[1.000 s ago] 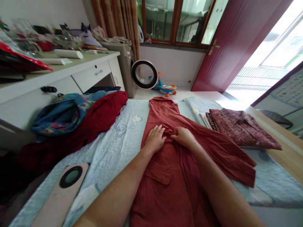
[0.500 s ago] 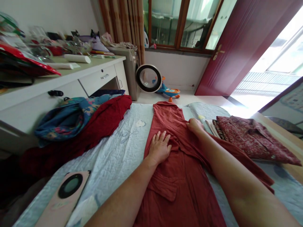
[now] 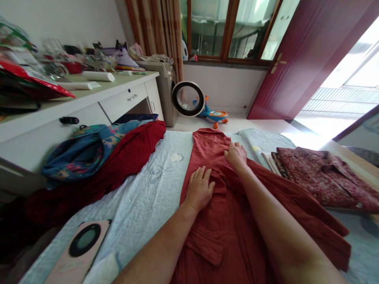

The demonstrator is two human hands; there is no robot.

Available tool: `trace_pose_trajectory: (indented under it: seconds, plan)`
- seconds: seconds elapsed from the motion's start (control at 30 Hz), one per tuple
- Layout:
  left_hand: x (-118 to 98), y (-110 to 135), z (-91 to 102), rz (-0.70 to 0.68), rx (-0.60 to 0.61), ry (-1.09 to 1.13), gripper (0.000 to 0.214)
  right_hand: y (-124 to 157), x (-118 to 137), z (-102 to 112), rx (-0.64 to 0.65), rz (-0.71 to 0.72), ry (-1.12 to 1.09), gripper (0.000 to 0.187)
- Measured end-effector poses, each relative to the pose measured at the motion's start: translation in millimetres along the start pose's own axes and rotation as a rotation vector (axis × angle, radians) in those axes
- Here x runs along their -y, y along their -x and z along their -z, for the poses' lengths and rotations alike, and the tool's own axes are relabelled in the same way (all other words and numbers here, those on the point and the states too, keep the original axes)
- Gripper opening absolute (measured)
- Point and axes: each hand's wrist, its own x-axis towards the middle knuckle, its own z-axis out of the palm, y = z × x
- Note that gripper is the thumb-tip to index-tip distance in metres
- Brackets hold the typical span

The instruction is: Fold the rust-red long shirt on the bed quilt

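Note:
A rust-red long-sleeved garment (image 3: 233,232) lies lengthwise on the bed, its collar end pointing away from me. My left hand (image 3: 199,187) rests flat on its upper part with the fingers out. Further up, my right hand (image 3: 236,156) lies on the cloth near the right shoulder, fingers loosely stretched and thumb apart. One sleeve is folded across the middle, its cuff (image 3: 210,250) below my left hand. The other sleeve (image 3: 319,221) runs out to the right, partly hidden behind my right forearm.
Folded patterned clothes (image 3: 322,177) are stacked at right. Dark red cloth (image 3: 118,169) and a blue floral garment (image 3: 77,154) lie along the left edge. A phone (image 3: 79,248) is near left. Beyond stand a cluttered desk (image 3: 127,85) and a washing machine with its round door (image 3: 188,98) open.
My right hand has loosened from the cloth at the right side and shifted up and left onto the garment. The right sleeve side now lies wider. My left hand stays nearly in place.

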Motion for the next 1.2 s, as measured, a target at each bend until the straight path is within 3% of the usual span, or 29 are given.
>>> trace_pose_trajectory:
  seconds: [0.13,0.27,0.4,0.5,0.67,0.87,1.0,1.2]
  plan:
    - [3.6,-1.7,5.2,0.078,-0.100,-0.061,0.036,16.0,31.0,-13.0,0.240,0.124,-0.033,0.038]
    - [7.0,-0.5,4.9,0.130,-0.089,-0.088,0.036,30.1,39.9,-38.7,0.167,0.153,-0.080,0.045]
    - [14.3,-9.1,7.5,0.172,-0.067,-0.021,0.028,33.2,38.1,-48.9,0.162,0.167,-0.104,0.051]
    - [28.4,-33.2,15.1,0.275,-0.064,0.007,0.024,31.8,38.1,-48.0,0.169,0.169,-0.096,0.051]
    - [60.4,-102.7,22.3,0.481,-0.047,-0.048,0.037,32.9,40.0,-46.0,0.131,0.178,-0.099,0.050]
    - [74.8,-168.2,8.8,0.625,0.131,0.028,0.063,36.4,40.3,-40.0,0.007,0.196,-0.106,0.044]
    - [78.8,-182.2,2.0,0.627,0.078,-0.020,0.046,36.9,41.2,-34.2,-0.052,0.186,-0.105,0.042]
    - [85.9,-175.0,-5.0,0.567,-0.006,-0.113,0.035,38.3,43.6,-32.8,-0.037,0.208,-0.106,0.047]
